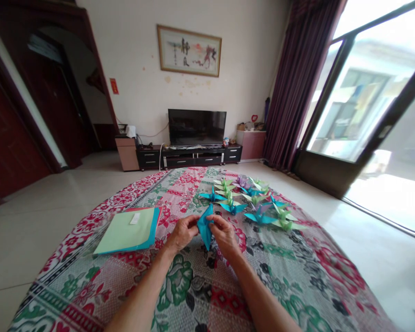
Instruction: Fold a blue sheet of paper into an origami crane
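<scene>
I have both hands up over the middle of the table. My left hand (182, 232) is curled closed, thumb and fingertips pinching the left edge of a blue folded paper piece (205, 226); my right hand (224, 234) is closed the same way on its right edge. The piece stands between them, held just above the cloth, a long pointed shape with one tip up and one tip down.

I judge it very light, thin and stiff only along its creases: it will crumple or lose its folds if squeezed across the flat, and the smooth paper may slip in a loose pinch. The best hold looks to be at the layered folded edges near the middle, with light fingertip pressure, keeping clear of the thin tips.

Just beyond my hands lies a cluster of finished paper cranes (252, 199) in blue, green and purple. To my left, well apart, sits a stack of coloured paper sheets (128, 230), a green sheet on top. All of it rests on a flowered tablecloth (297, 276).
</scene>
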